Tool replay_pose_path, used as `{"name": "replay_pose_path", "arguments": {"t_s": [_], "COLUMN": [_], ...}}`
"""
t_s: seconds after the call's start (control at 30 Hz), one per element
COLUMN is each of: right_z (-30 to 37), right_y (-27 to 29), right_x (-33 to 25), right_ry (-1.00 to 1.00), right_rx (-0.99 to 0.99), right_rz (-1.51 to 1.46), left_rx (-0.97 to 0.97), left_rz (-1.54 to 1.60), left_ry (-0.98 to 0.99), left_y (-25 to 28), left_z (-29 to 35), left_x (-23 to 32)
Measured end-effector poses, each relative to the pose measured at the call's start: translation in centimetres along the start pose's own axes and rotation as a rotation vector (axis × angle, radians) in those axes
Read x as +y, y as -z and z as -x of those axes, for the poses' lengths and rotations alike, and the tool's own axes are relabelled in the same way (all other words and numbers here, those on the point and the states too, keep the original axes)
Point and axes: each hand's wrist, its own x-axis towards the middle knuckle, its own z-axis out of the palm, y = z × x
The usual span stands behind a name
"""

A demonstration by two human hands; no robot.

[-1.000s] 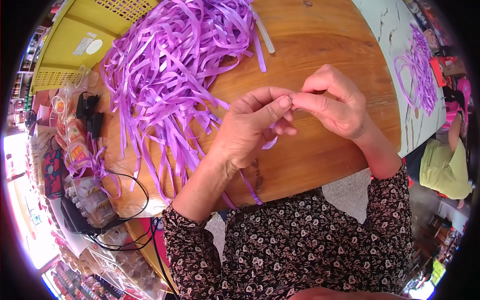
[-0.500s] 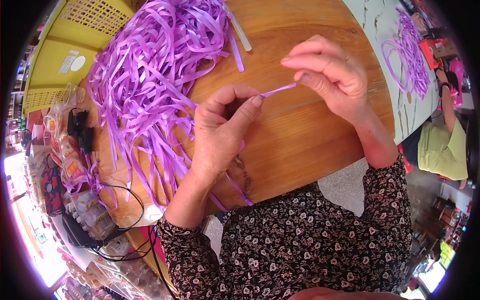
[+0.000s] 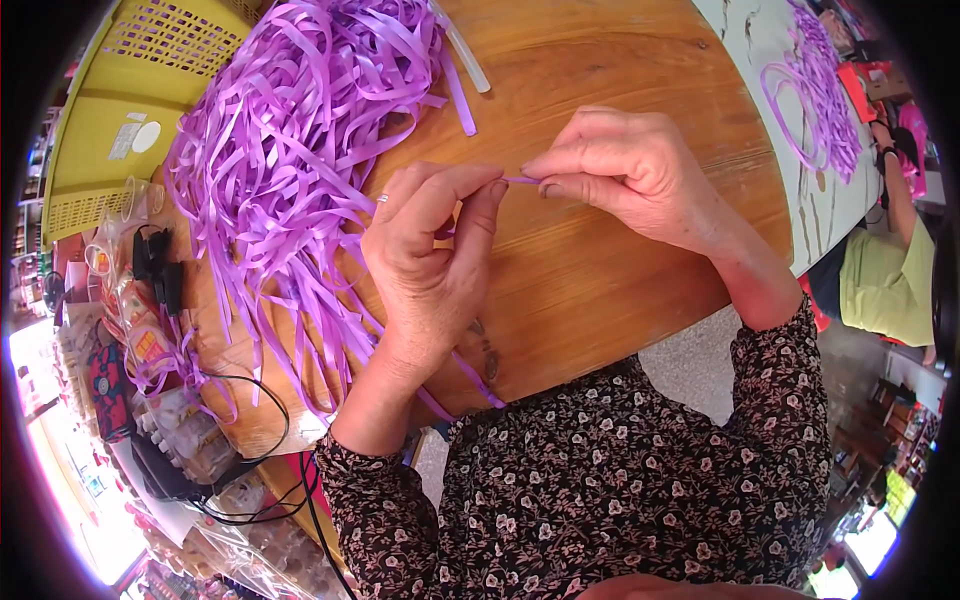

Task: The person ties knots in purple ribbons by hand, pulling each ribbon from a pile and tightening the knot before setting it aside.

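Pinching a purple ribbon (image 3: 520,180) above the surface (image 3: 620,50)
Left hand (image 3: 425,245), near a ribbon heap (image 3: 310,120), and right hand (image 3: 640,180) are holding it between fingers (image 3: 590,157).

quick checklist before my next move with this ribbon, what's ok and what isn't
1. Left hand has a grip on the purple strip: ok, pinched at the fingertips
2. Right hand grips it too: ok, thumb and finger close on it
3. Strip between hands straight: ok
4. Knot in the strip: cannot tell, fingers hide most of it
5. Right hand apart from the ribbon pile: ok
6. Black cable away from both hands: ok
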Motion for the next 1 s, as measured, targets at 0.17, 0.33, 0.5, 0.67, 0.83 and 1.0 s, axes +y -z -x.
{"name": "replay_pose_path", "arguments": {"t_s": [0.17,0.33,0.5,0.67,0.83,1.0], "right_z": [0.1,-0.1,0.0,0.3,0.1,0.2], "right_y": [-0.3,0.3,-0.1,-0.8,-1.1,-1.6], "right_x": [0.2,-0.2,-0.5,-0.1,-0.2,-0.1], "right_ry": [0.101,-0.037,-0.305,-0.309,-0.063,0.15], "right_rx": [0.007,-0.116,-0.139,-0.041,0.048,0.096], "right_rz": [0.161,-0.053,-0.742,-0.912,-0.567,-0.067], "left_rx": [0.013,0.004,-0.003,0.016,-0.004,0.03], "left_rz": [-0.007,0.049,0.683,0.674,0.489,0.738], "left_ry": [-0.02,0.145,0.523,0.456,0.242,0.494], "left_y": [0.0,0.2,-0.1,-0.9,-1.1,-1.6], "left_z": [-0.1,0.2,0.3,1.1,1.5,1.7], "left_x": [-0.2,-0.5,0.0,0.6,0.7,0.9]}}
